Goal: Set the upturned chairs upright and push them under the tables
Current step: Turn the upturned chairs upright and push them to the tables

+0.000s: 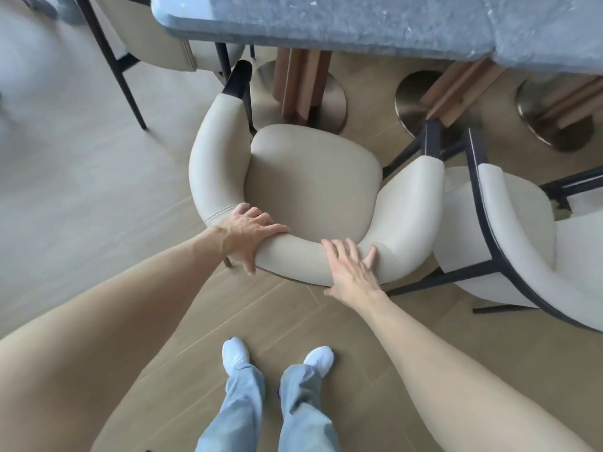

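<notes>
Head view: we are looking down at a cream chair (313,177) that is standing upright on the wooden floor (98,197), its seat facing up and its front edge reaching toward the grey table (326,24) above it. The seat is lying mostly outside the table's edge, near the round metal base (329,102) of the wooden post.

Our left hand (251,233) is gripping the curved backrest, fingers curling over the top toward the seat and the thumb hanging down the outer side. Our right hand (352,269) is resting flat on the same backrest a little to the right, fingers straight and spread, the thumb stretching out to the side and holding nothing.

A second chair (522,243) with a dark frame is sitting just beside the first on the right, and it is leaning at an angle; we cannot tell whether it is standing on all its legs. Another chair (156,50) is showing at the upper left, by the table. Our feet in white shoes (235,352) are standing well apart from the chair.
</notes>
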